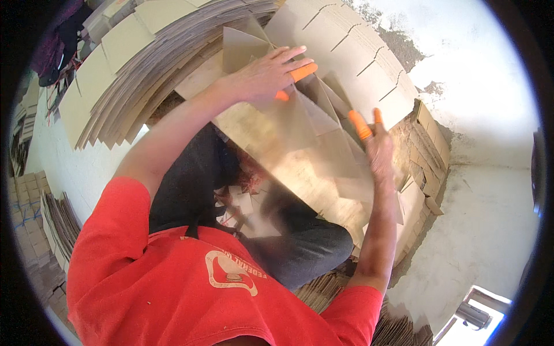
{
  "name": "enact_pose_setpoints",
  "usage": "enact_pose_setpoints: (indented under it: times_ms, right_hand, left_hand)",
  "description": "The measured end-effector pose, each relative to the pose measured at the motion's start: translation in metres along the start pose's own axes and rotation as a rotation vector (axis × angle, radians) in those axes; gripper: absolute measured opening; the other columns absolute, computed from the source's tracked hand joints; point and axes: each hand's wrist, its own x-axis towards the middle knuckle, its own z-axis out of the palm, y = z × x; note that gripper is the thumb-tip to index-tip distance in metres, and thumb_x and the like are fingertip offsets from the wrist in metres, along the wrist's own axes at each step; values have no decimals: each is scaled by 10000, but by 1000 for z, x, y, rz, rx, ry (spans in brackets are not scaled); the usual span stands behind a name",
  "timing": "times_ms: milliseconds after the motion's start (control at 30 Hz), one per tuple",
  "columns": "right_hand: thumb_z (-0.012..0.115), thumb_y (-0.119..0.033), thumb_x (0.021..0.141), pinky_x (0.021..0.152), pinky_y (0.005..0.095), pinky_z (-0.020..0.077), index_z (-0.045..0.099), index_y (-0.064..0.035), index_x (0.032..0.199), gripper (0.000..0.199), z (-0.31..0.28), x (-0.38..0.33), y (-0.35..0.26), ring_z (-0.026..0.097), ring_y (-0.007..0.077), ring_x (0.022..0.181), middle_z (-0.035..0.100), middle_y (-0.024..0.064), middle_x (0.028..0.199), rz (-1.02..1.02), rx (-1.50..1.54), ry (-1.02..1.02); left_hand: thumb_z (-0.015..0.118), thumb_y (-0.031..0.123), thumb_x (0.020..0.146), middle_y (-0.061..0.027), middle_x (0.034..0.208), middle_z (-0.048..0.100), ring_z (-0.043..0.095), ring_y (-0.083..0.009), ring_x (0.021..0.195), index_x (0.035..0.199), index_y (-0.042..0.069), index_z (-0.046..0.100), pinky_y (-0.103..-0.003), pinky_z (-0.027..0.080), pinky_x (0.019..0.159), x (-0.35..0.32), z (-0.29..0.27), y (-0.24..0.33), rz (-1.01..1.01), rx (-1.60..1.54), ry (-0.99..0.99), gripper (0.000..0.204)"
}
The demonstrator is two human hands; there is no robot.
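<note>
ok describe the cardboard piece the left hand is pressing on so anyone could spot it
Start at the big fan of stacked flat cardboard sheets across the top left, then follow the person's bare left arm up to the left hand with orange fingertip covers. Under its palm lies a flat cardboard piece creased into triangular folds, lying loose on the work pile; the sheets around it are stacked in rows.

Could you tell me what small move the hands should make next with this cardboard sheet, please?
Probably press the right hand flat onto the cardboard sheet: the left hand already lies on its far flaps, while the right looks blurred and open at its near edge.
</note>
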Motion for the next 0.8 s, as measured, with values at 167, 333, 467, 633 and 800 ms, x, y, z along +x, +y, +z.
enact_pose_setpoints:
  times_ms: [167, 333, 467, 633, 800]
  right_hand:
    - [626, -28, 834, 582, 411, 499, 618, 9, 1148, 316, 52, -46, -10, 632, 342, 614, 643, 180, 690, -338, -276, 103]
    - [599, -5, 838, 584, 416, 520, 596, 10, 1148, 310, 28, -34, -8, 657, 325, 645, 645, 179, 682, -580, -303, 123]
    - [566, 6, 851, 666, 414, 543, 587, -53, 1225, 378, -8, -86, -47, 681, 317, 778, 683, 191, 867, -273, -422, 245]
    - [584, -42, 915, 1007, 475, 429, 561, -47, 1266, 352, -40, -160, -58, 560, 325, 1168, 603, 135, 1222, -535, -687, 917]
    - [577, -103, 928, 1023, 481, 393, 581, -41, 1242, 321, -36, -215, 11, 541, 304, 1177, 614, 121, 1180, -346, -704, 821]
  left_hand:
    - [703, 155, 788, -84, 1417, 444, 339, -296, 1357, 1389, 91, 442, -410, 300, 1127, 44, 20, -18, 179, 8, -102, 658]
    - [617, 113, 838, -133, 1133, 583, 537, -304, 1052, 1189, 71, 575, -391, 440, 898, 38, 43, -70, 617, -453, 72, 356]
    - [591, 98, 812, -133, 1007, 589, 569, -280, 923, 1011, 21, 601, -368, 488, 746, 14, -76, 17, 254, -17, -289, 213]
    - [602, 100, 783, -152, 995, 613, 605, -285, 926, 985, -32, 620, -379, 526, 786, -104, -172, 38, 128, 383, 388, 241]
    - [573, 39, 800, -190, 1012, 608, 605, -334, 950, 1076, -25, 589, -420, 505, 822, -171, -162, -50, -340, 730, 402, 284]
